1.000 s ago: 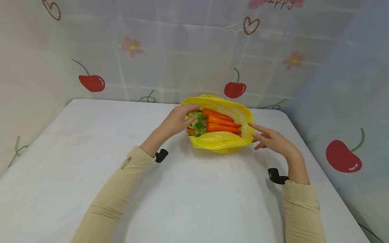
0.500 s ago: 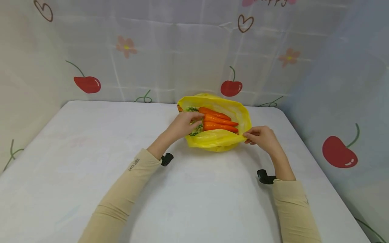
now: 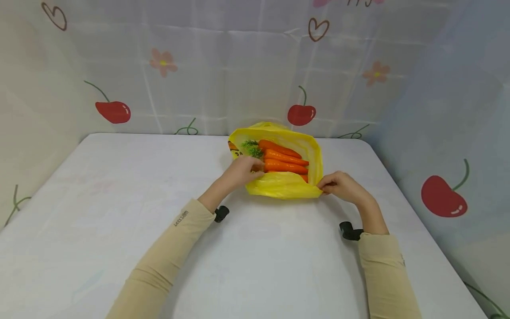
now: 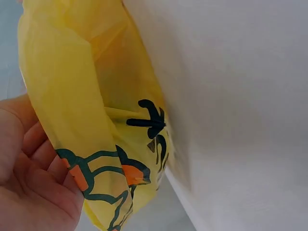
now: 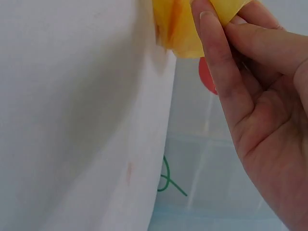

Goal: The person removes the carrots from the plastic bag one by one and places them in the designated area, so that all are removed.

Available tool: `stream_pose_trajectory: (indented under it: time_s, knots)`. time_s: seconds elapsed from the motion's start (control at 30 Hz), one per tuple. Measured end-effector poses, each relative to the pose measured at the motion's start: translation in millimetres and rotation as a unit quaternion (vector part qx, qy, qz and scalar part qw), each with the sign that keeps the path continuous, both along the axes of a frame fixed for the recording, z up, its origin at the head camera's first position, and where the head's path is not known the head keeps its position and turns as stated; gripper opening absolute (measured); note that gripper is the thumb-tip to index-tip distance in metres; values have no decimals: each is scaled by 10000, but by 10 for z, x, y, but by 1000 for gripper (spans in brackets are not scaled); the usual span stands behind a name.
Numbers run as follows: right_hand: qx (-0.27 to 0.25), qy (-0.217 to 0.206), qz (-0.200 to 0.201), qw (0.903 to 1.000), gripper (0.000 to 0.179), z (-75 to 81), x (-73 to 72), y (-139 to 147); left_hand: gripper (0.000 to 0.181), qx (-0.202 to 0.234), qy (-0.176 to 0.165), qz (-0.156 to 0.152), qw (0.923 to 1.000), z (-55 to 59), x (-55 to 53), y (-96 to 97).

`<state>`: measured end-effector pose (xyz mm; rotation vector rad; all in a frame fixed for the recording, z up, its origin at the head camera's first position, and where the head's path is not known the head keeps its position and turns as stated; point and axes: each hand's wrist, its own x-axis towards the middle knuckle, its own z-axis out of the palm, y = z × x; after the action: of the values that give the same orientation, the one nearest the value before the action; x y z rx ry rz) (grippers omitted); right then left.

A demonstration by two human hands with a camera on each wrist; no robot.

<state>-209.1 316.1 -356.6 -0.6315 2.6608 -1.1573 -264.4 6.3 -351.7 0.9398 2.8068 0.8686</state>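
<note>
A yellow plastic bag (image 3: pixel 286 188) lies at the far side of the table with its mouth spread toward me. Inside it several orange carrots (image 3: pixel 284 166) lie side by side, their green tops (image 3: pixel 252 148) to the left. My left hand (image 3: pixel 238 172) holds the near rim at its left end, thumb and fingers curled at the edge. In the left wrist view its fingers go behind the printed plastic and are partly hidden. My right hand (image 3: pixel 344 187) pinches the bag's near right corner between thumb and fingers, as the right wrist view also shows.
The white table (image 3: pixel 255 257) runs forward to a curtain (image 3: pixel 223 79) printed with cherries, hearts and flowers, close behind the bag. A similar sheet (image 3: pixel 446 124) hangs along the right side. A black wrist camera (image 3: pixel 350 231) sits at the right cuff.
My right hand came in from beside the bag, took its right corner and drew it slightly toward me. The left hand moved down from the carrot tops to the near rim.
</note>
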Motion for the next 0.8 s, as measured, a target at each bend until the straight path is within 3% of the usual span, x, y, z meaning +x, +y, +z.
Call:
stream_pose_trajectory:
  time_s: [0.3,0.63,0.8]
  knots:
    - [501,-150,2,9986,18,-109,-59,17,15,-199,55,323,9993,-98,11,16]
    - [629,-221,-105,9977,20,-148,-67,11,19,-632,502,184,9966,-169,29,89]
    - [702,-231,-191,9971,20,-154,-70,-2,35,-768,476,216,9957,-203,11,141]
